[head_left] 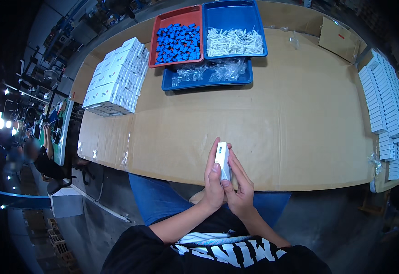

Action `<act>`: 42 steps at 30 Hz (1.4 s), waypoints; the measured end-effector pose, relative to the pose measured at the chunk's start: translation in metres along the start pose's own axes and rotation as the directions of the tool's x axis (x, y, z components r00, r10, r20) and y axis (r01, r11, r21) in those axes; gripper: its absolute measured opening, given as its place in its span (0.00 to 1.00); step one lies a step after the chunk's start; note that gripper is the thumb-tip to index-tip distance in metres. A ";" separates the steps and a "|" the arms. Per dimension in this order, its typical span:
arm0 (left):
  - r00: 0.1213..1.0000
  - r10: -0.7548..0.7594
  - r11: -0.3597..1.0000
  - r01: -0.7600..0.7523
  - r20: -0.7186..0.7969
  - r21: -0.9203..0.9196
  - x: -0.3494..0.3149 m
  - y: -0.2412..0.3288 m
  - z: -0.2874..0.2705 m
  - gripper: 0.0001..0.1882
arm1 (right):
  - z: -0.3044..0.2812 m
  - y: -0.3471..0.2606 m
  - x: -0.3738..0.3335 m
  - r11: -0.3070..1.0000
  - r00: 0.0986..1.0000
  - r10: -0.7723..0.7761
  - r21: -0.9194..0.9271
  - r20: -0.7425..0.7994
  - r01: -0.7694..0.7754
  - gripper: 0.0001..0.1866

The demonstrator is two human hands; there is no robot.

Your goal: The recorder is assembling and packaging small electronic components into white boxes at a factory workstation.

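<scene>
Between my two hands, near the front edge of the cardboard-covered table (186, 132), is a small white box (223, 160) with a printed side. My left hand (212, 178) presses along its left side, thumb toward me. On the opposite side my right hand (240, 185) closes against it, its thumb near the box's lower end. Both hands are shut on the box, which points away from me. What the box contains does not show.
Stacked white boxes (115, 80) stand at the left; many more small boxes (384, 98) line the right edge. At the back, a red tray (153, 50) holds blue pieces, a blue tray (263, 27) white sticks, another blue tray (208, 86) clear bags. A person (46, 155) sits far left.
</scene>
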State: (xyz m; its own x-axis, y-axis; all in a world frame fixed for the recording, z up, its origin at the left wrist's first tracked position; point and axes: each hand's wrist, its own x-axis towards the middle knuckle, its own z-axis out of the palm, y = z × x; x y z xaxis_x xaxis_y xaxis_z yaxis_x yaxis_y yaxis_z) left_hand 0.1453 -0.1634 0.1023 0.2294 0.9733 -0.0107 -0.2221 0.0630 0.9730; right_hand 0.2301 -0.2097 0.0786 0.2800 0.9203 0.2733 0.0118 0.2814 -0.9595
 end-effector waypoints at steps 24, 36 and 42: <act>0.984 0.109 0.977 -0.079 0.143 -0.199 -0.030 0.015 -0.095 0.61 | 0.102 -0.021 -0.039 0.872 0.951 -0.309 -0.394 0.017 0.290 0.26; 0.967 0.244 0.947 -0.222 0.070 -0.234 -0.040 0.046 -0.132 0.59 | 0.130 -0.052 -0.040 0.993 0.991 -0.116 0.002 0.065 0.116 0.36; 0.878 0.460 0.851 -0.478 0.130 0.217 -0.038 0.046 -0.141 0.57 | 0.117 -0.058 -0.032 0.923 0.946 0.282 0.225 0.157 -0.312 0.32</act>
State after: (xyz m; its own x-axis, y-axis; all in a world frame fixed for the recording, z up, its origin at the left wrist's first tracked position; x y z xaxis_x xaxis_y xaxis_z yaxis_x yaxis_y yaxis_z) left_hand -0.0071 -0.1665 0.1146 0.2225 0.8553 0.4679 -0.0935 -0.4590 0.8835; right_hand 0.1077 -0.2236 0.1339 0.1176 0.9931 -0.0013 -0.2926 0.0334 -0.9556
